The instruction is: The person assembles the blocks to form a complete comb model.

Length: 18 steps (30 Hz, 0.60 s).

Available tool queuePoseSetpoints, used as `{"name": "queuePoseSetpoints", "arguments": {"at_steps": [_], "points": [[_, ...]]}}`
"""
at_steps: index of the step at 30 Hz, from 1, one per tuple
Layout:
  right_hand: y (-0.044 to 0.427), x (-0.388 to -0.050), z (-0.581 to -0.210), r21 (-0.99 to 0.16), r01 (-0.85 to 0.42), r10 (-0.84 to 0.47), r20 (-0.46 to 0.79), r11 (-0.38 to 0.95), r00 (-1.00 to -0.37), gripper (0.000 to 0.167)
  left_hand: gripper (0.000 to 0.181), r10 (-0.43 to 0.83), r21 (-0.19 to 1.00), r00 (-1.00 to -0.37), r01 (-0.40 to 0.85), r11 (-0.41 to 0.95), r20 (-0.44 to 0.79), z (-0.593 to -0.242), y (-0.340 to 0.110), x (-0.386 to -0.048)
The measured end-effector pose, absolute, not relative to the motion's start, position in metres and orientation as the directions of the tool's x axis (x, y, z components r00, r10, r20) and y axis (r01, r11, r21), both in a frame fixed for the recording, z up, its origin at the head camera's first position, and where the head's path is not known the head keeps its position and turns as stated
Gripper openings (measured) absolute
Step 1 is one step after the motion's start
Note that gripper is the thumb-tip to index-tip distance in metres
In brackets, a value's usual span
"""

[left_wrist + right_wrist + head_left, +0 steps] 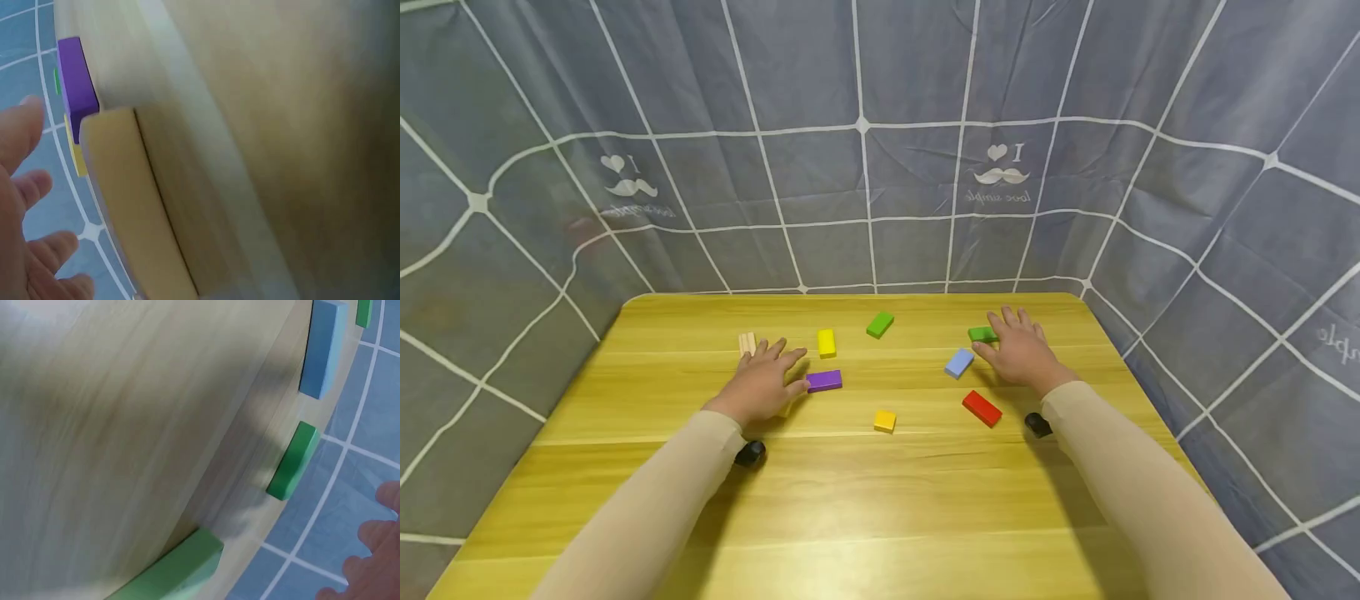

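My left hand (758, 383) hovers over the table's left side with its fingers spread, holding nothing. Partly hidden under it lies a yellow-orange block (134, 200). Just right of its thumb is a purple block (825, 381); a light wooden block (747, 343) peeks out beyond its fingertips. Over on the right, my right hand (1021, 354) is also spread above the table, its grasp empty. Near its thumb lie a green block (982, 334) and a light blue block (958, 363). A second, paler green block (172, 572) shows in the right wrist view; the head view hides it.
Between the hands lie a yellow block (827, 343), a green block (880, 325) and a small orange-yellow block (885, 421). A red block (982, 408) lies nearer, left of the right wrist. Grey checked curtains (917, 175) surround the wooden table (880, 517) at the back and sides.
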State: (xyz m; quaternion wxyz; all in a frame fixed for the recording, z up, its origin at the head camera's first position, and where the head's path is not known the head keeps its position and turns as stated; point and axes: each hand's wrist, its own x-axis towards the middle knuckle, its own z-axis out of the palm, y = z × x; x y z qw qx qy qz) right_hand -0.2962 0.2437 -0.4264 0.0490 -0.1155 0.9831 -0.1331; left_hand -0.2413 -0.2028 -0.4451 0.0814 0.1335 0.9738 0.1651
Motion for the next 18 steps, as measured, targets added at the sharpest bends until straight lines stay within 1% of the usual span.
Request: {"name": "queuePoseSetpoints", "arguments": {"at_steps": [8,13,18], "points": [[0.237,-0.298,-0.429,-0.292,-0.219,-0.252,-0.080,0.931,-0.964,0.077,0.061,0.356,0.363,-0.922,0.282,0.888,-0.155,-0.448,-0.198,-0.235],[0.231,-0.299,-0.430,-0.284,-0.241,-0.272,-0.074,0.928,-0.959,0.076,0.059,0.364,0.363,-0.916,0.286,0.887,-0.169,-0.449,-0.196,-0.232],[0.218,-0.302,-0.433,-0.278,-0.277,-0.307,-0.071,0.920,-0.949,0.073,0.059,0.358,0.388,-0.914,0.265,0.883,-0.192,-0.453,-0.198,-0.231]]}}
